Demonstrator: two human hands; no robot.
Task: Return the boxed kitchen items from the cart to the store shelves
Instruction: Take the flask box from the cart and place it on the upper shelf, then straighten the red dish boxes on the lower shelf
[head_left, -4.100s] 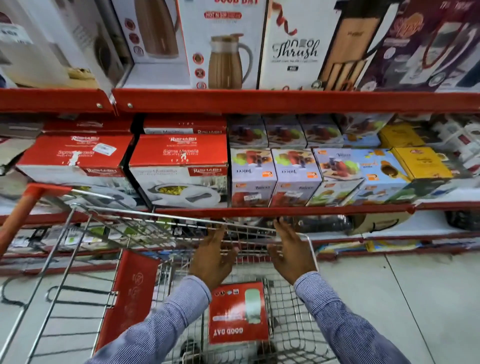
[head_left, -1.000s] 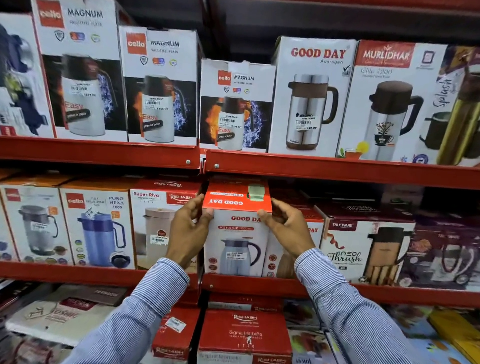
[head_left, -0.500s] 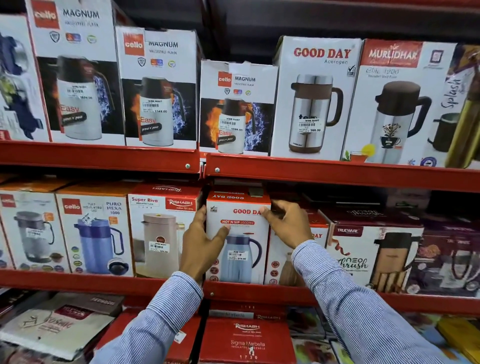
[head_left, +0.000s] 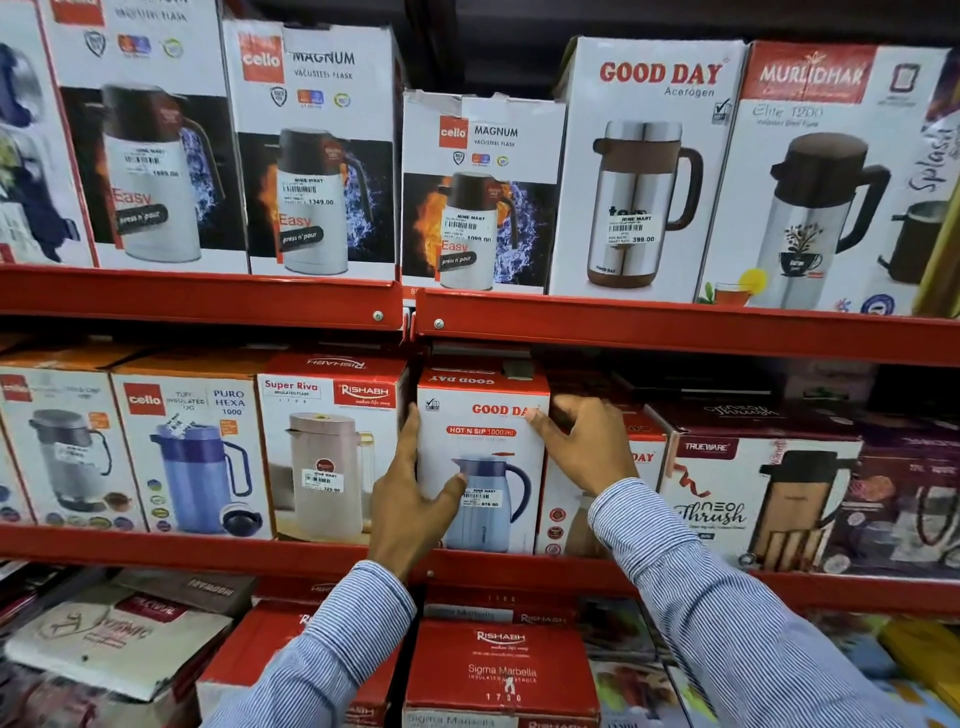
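Note:
A white and red Good Day flask box, printed with a blue jug, stands upright on the red middle shelf. It sits between a Rishabh Super Riva box and another Good Day box. My left hand wraps the box's left edge, thumb across its front. My right hand grips its upper right corner, fingers reaching behind the right side. The cart is out of view.
The upper shelf carries tall Cello, Good Day and Murlidhar flask boxes just above the placed box. A Trueware Neo Thrush box stands to the right. Red Rishabh Sigma Marbella boxes lie on the shelf below my arms.
The box came up from the cart, was set into the gap on the middle shelf and pushed further back. My left hand slid down its left edge; my right hand stays at the top right corner.

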